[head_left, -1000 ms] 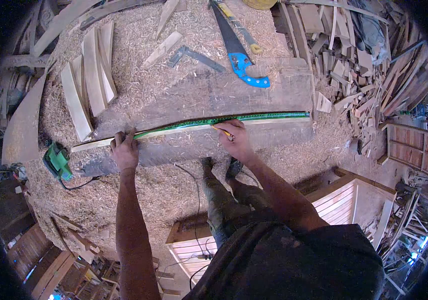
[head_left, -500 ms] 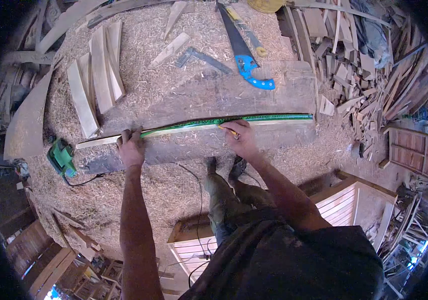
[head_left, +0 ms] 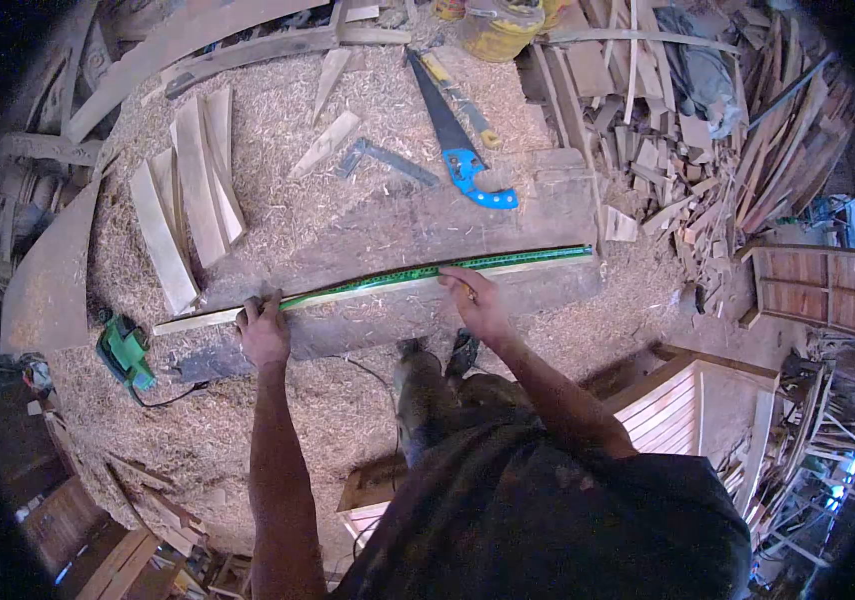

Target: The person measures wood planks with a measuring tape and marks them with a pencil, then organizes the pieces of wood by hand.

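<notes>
A thin, pale wooden strip [head_left: 198, 322] lies across a wide dark board [head_left: 328, 335], with a green tape measure [head_left: 368, 282] stretched along it. My left hand [head_left: 264, 332] is closed over the strip at the tape's left end, fingertips on both. Farther right, my right hand [head_left: 476, 303] rests against the tape and strip, its fingers pinched round a small yellow pencil [head_left: 470, 292], mostly hidden by the fingers. Beyond the tape lie a blue-handled handsaw [head_left: 468, 170] and a metal try square [head_left: 388, 162].
A green power tool [head_left: 126, 350] with a cord sits left of the board. Several pale planks [head_left: 203, 180] lie behind it on shavings. A yellow bucket [head_left: 501, 32] stands at the back, and scrap wood [head_left: 663, 170] is heaped at right. Slatted wooden frames [head_left: 668, 405] stand near my legs.
The camera view has shifted slightly, so the bench items appear lower and further left. My right hand has turned a little, and the pencil shows less. My left hand stays on the strip.
</notes>
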A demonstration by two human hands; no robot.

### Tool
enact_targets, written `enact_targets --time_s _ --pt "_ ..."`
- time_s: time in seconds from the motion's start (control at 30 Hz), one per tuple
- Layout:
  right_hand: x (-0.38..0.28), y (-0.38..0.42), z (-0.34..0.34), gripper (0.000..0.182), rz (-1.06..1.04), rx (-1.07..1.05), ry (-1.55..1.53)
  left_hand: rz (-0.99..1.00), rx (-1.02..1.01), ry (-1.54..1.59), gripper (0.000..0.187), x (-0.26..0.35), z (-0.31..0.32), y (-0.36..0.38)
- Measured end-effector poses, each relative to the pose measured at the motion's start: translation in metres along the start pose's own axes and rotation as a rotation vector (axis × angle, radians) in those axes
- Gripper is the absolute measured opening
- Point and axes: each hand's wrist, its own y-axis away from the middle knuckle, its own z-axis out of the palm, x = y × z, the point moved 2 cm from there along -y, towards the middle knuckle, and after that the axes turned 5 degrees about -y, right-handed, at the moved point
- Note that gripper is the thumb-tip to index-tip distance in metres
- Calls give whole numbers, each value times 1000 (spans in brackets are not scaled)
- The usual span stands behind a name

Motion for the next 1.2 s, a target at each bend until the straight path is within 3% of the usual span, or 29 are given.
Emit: enact_targets --time_s 0.13,0.23,0.33,0.43,0.47,0.57,0.67,0.77,1.2 --pt "7 19 -30 27 52 39 189 -18 -15 -23 45 1 -3 0" --pt "6 26 -43 32 -175 29 456 -33 -12 -37 44 1 -2 1" --pt "1 22 -43 41 -85 -75 631 -39 -18 -18 43 -1 3 2" --pt "9 24 -31 32 -191 -35 710 -18 -2 -9 43 -3 5 1" --pt "24 25 -22 31 -84 -43 693 -11 7 -9 43 -3 5 2" --pt "42 34 -11 49 -189 -57 780 -28 -6 -18 43 -1 3 1" --pt "18 35 -6 46 -154 -75 827 -36 -16 -22 42 2 -3 1" --pt "7 27 -10 44 52 -198 845 1 -34 -27 41 -1 -1 0" --pt "12 28 -4 38 89 -263 1054 56 -65 9 38 -10 7 -9"
